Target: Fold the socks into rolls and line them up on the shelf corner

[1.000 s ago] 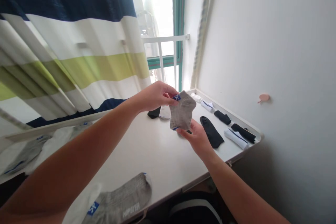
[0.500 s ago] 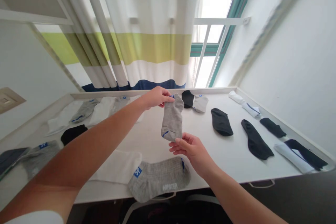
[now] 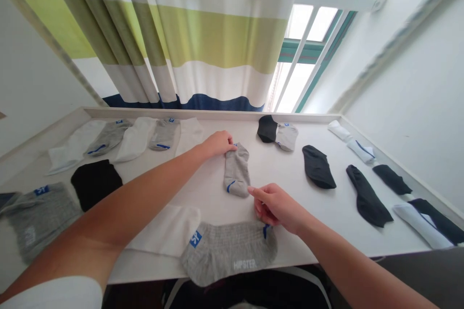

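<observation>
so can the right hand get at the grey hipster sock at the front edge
Very likely yes: the right hand is right by the sock's blue-marked end, and nothing seems to lie on top of the hipster sock to block it.

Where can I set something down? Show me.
Table shows bare between the held gray sock and the black sock to its right, and behind the held sock. Crowded: the back-left sock row and the right rim.

The left arm (image 3: 152, 186) wears a white sleeve (image 3: 60, 293), apparently short.
</observation>
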`<state>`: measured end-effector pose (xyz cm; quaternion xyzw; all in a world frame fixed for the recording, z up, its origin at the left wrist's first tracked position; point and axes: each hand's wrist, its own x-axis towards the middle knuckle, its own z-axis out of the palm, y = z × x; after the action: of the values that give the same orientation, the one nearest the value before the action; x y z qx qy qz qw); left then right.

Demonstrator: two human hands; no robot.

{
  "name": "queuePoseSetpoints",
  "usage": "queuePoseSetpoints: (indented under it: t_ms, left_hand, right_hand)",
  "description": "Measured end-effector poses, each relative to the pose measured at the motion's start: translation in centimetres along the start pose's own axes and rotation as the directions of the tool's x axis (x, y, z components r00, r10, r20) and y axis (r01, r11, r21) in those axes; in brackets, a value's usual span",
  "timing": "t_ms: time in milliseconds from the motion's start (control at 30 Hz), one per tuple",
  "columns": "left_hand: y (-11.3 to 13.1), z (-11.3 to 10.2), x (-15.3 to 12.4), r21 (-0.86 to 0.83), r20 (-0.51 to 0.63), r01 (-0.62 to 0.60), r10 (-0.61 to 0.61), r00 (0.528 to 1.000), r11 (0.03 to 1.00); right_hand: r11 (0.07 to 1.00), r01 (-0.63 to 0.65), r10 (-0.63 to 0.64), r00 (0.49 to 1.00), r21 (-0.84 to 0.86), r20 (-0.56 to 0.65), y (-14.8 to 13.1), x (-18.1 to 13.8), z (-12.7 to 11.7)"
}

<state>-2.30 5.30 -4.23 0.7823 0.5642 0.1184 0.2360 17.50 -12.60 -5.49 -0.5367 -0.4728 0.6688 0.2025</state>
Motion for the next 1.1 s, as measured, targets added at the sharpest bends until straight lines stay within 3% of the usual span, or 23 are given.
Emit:
queuePoseSetpoints:
  t_ms: [67, 133, 233, 333, 400, 500, 567, 667, 900, 1100]
  left_hand:
    - [0.1, 0.1, -0.4, 0.044, -0.05, -0.009, 0.011, 0.999, 0.999]
    - [0.1, 0.0, -1.2, 0.135, -0.167, -0.042, 0.064, 0.984, 0.99]
    - [0.1, -0.5, -3.2, 0.29, -0.227, -0.235, 0.305, 0.925, 0.928]
    - [-0.1, -0.7, -6.6, 0.298, -0.093, -0.521, 0.568, 0.818, 0.8]
    - [-0.2, -0.4, -9.0, 0.306, -0.033, -0.627, 0.666, 0.745, 0.717]
    - [-0.5, 0.6, -11.7, 0.308, 0.063, -0.707, 0.728, 0.682, 0.636]
    - [-0.9, 1.5, -12.4, 0.3, 0.101, -0.72, 0.73, 0.676, 0.626]
    - [-1.4, 2.6, -12.4, 0.314, 0.094, -0.712, 0.726, 0.682, 0.628]
    - [-1.4, 2.9, -11.1, 0.409, 0.114, -0.756, 0.794, 0.597, 0.511]
    - [-0.9, 2.7, -11.8, 0.518, 0.135, -0.699, 0.76, 0.636, 0.493]
  right_hand:
    - [0.949, 0.068, -0.079, 0.997, -0.308, -0.024, -0.2, -0.5, -0.5]
    - [0.773, 0.196, -0.302, 0.95, -0.603, -0.078, -0.4, -0.9, -1.0]
    - [0.408, 0.374, -0.645, 0.764, -0.833, 0.026, -0.9, -0.6, -1.7]
    - [0.204, 0.457, -0.733, 0.658, -0.866, 0.174, -1.5, 1.5, -2.7]
    - [0.157, 0.455, -0.721, 0.659, -0.877, 0.213, -2.2, 3.6, -3.5]
    - [0.155, 0.429, -0.626, 0.74, -0.89, 0.248, -3.1, 6.8, -4.4]
    - [0.158, 0.398, -0.539, 0.802, -0.903, 0.259, -3.6, 8.2, -4.7]
    - [0.134, 0.377, -0.465, 0.841, -0.917, 0.277, -3.7, 9.1, -4.9]
    - [0.062, 0.343, -0.418, 0.862, -0.937, 0.288, -2.9, 8.9, -4.8]
    - [0.032, 0.347, -0.454, 0.841, -0.937, 0.295, -2.5, 9.0, -4.6]
